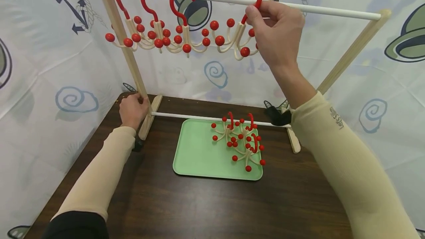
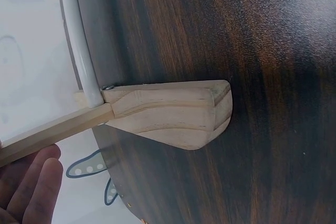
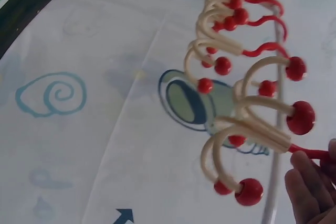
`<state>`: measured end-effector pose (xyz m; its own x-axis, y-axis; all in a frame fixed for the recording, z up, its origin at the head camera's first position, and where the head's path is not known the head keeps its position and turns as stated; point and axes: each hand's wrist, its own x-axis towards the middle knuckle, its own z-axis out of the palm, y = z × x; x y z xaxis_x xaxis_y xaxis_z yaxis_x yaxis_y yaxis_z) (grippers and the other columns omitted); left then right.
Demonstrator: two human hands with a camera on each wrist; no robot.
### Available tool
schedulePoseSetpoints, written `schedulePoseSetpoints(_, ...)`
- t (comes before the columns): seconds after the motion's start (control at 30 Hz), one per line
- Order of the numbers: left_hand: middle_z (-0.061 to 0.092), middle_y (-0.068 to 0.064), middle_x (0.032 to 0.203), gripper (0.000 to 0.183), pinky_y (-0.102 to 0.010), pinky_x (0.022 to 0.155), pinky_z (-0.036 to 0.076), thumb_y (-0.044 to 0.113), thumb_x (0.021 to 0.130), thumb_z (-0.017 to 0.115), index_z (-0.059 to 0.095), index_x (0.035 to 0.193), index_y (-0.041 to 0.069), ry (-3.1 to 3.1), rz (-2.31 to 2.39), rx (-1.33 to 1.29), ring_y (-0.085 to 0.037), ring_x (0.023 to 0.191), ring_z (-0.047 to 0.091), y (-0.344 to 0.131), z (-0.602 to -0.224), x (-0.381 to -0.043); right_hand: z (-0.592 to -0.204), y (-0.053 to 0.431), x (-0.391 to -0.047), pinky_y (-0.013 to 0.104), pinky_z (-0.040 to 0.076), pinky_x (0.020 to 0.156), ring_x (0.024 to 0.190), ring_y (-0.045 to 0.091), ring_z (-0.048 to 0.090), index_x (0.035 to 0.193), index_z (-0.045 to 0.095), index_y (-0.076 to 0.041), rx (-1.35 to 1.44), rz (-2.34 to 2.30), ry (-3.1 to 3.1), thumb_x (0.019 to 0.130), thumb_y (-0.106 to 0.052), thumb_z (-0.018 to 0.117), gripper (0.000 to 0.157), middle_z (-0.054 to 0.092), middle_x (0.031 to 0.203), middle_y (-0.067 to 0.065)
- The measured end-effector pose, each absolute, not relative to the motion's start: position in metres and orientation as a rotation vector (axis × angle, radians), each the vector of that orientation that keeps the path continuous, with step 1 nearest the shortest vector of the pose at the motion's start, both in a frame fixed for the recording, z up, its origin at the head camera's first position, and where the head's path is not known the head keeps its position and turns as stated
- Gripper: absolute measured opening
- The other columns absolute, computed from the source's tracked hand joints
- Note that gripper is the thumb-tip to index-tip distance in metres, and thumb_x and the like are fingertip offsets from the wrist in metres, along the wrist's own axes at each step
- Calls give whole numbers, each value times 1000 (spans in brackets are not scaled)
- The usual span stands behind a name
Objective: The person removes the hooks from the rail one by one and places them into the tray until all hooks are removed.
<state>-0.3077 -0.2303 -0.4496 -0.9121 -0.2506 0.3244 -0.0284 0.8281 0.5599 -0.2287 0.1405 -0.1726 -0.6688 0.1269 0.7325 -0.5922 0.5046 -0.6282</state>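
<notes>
My right hand (image 1: pixel 281 32) pinches the red hook of a cream octopus hanger (image 1: pixel 239 37) with red ball tips, up at the white rail (image 1: pixel 318 9). The hook's curve rises above the rail, and in the right wrist view the fingertips (image 3: pixel 304 174) grip the red wire just past the cream stem. Low on the left, my left hand (image 1: pixel 132 110) holds the wooden post (image 1: pixel 134 71) of the rack near its foot (image 2: pixel 168 114). Three similar hangers, among them the nearest one (image 1: pixel 186 36), hang from the rail's left half.
A green tray (image 1: pixel 199 154) lies on the dark wooden table (image 1: pixel 206 205), with three more hangers (image 1: pixel 247 154) at its right side. Behind the tray runs the lower white bar (image 1: pixel 186 116). A printed cloth (image 1: pixel 179 80) backs the rack, whose right post (image 1: pixel 352 51) leans outward.
</notes>
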Motion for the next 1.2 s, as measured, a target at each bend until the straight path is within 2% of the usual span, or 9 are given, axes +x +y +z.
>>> schedulePoseSetpoints(0.2,69,-23,85,32,-54,65,46,26,96,54,69,93,-2,-2597,-785,177,-42,76,64,-230,-450,-309,-207,149,-191,22,51,67,73,10,71,101,77,-5,472,1175,-1947,91,-19,70,19,75,92,3)
schedulePoseSetpoints(0.53,69,-23,88,31,-55,68,47,26,96,54,69,96,-1,-2610,-789,192,-44,80,64,-232,-453,-310,-294,147,-140,26,54,64,73,18,72,98,77,-4,422,1482,-2068,88,-16,75,16,74,86,7)
schedulePoseSetpoints(0.7,69,-23,89,32,-56,69,47,26,97,54,69,98,-2,-2621,-799,197,-43,82,64,-231,-453,-308,-336,138,-129,27,54,65,72,20,71,97,77,-3,452,1551,-2137,86,-13,76,15,74,85,6)
schedulePoseSetpoints(0.97,70,-21,84,29,-55,68,47,24,96,55,70,93,-1,-2598,-776,176,-42,79,65,-230,-451,-307,-395,125,-114,28,54,64,69,14,68,92,79,-8,161,1598,-2186,80,-21,82,18,74,81,2)
schedulePoseSetpoints(1.1,69,-21,84,30,-55,68,47,25,96,55,70,94,-1,-2593,-780,172,-42,78,65,-229,-452,-307,-418,122,-115,25,53,64,68,19,68,90,78,-2,96,1597,-2176,77,-12,84,17,74,80,7)
schedulePoseSetpoints(1.2,70,-20,84,30,-55,69,47,25,96,55,70,94,-1,-2597,-784,183,-42,78,65,-229,-453,-307,-421,118,-115,23,52,64,69,25,68,90,76,4,51,1578,-2168,76,-4,83,17,73,81,14)
